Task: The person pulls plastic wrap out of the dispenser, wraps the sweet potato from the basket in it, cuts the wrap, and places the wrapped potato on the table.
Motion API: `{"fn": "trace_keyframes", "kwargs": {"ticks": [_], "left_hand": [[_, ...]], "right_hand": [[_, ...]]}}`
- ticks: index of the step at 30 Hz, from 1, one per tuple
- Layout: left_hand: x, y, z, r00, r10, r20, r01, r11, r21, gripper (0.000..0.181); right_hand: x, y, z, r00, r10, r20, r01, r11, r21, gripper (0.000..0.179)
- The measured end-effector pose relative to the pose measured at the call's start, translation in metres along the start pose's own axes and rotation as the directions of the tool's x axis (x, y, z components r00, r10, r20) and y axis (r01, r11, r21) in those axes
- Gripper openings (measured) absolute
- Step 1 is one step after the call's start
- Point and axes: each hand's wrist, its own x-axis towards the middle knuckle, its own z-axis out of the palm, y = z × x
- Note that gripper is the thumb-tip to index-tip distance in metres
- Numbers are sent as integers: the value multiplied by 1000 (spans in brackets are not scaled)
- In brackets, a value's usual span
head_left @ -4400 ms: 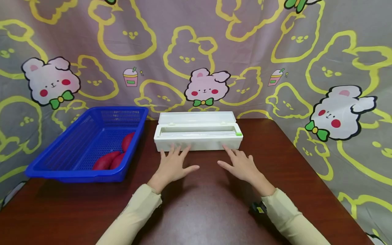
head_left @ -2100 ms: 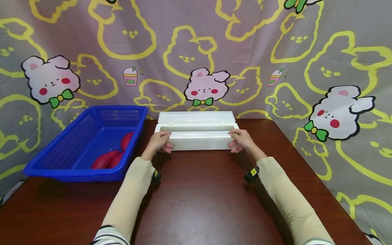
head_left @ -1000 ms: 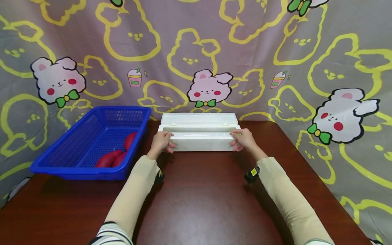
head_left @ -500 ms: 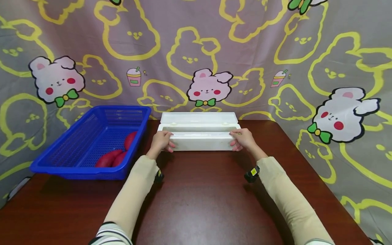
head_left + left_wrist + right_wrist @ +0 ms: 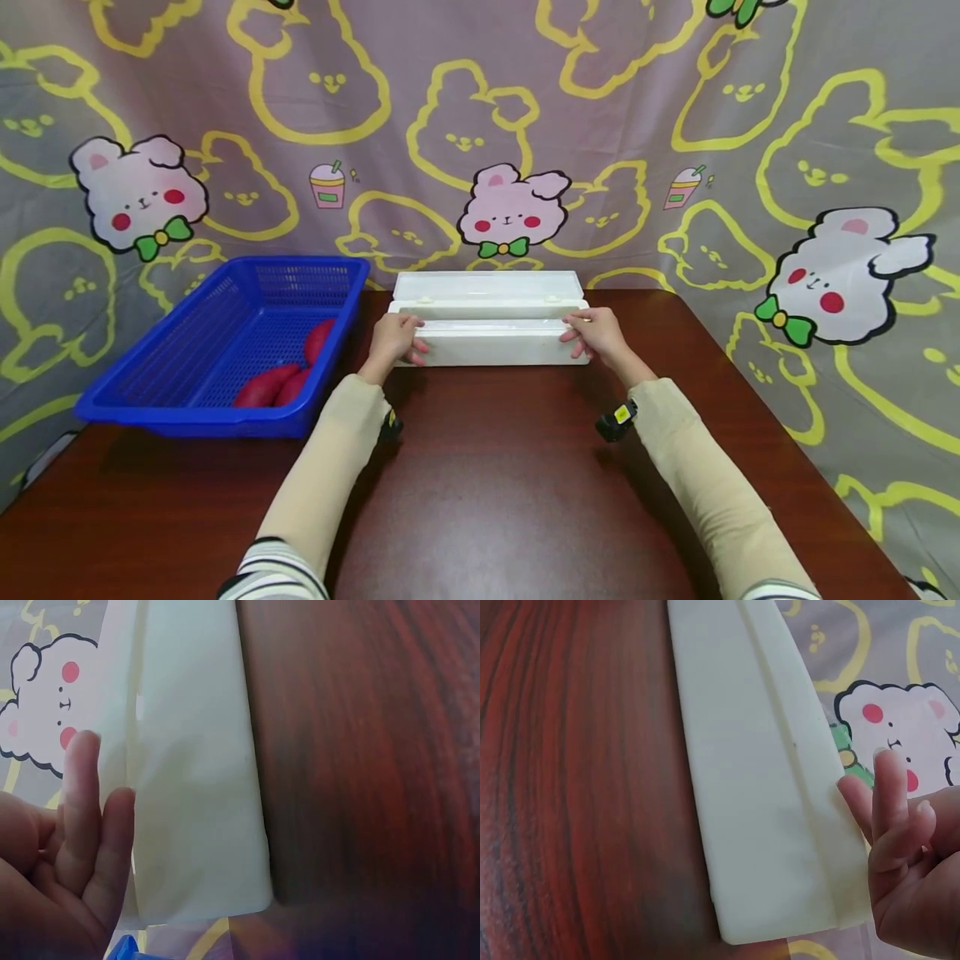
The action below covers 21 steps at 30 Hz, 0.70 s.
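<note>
At the table's left side, a blue plastic basket (image 5: pixel 180 414) stands well apart from the box, so its load is out of the hands' way; what look like three red sweet potatoes (image 5: pixel 264 387) lie against its near right corner, partly hidden by the rim. Next comes the left hand (image 5: pixel 393 337), thumb and index finger drawn together at one end of the clear film (image 5: pixel 495 325), apparently pinching it, other fingers hanging before the front wall. The left wrist view cuts off that thumb and index finger, so their contact cannot be checked there. Between the hands, at the back centre of the dark wooden table (image 5: pixel 487 467), sits the white cling-film dispenser box (image 5: pixel 495 348), its hinged lid (image 5: pixel 487 286) tipped back toward the patterned curtain (image 5: pixel 600 83), presumably to leave the slot reachable. Any roll inside is hard to make out, and the transparent film's edge blends into the white plastic. Farther right, the right hand (image 5: pixel 596 333) mirrors the left with a similar pinch; holding both ends likely keeps the film level. It covers part of the box's right end, and the right wrist view hides its grip.
</note>
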Motion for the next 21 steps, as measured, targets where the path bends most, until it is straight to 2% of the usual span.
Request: {"fn": "trace_keyframes", "kwargs": {"ticks": [7, 14, 18, 21], "left_hand": [[3, 4, 1, 998, 26, -60, -22, 997, 75, 28], [5, 6, 2, 991, 55, -118, -50, 997, 52, 28], [5, 8, 1, 990, 23, -138, -30, 998, -51, 27], [4, 8, 0, 991, -7, -131, -18, 983, -184, 28]], "right_hand": [[-1, -5, -1, 999, -31, -9, 32, 998, 61, 29], [-1, -11, 2, 999, -35, -23, 38, 988, 152, 31], [1, -12, 4, 999, -18, -31, 25, 972, 233, 37], [2, -10, 4, 999, -9, -42, 21, 951, 307, 40]]}}
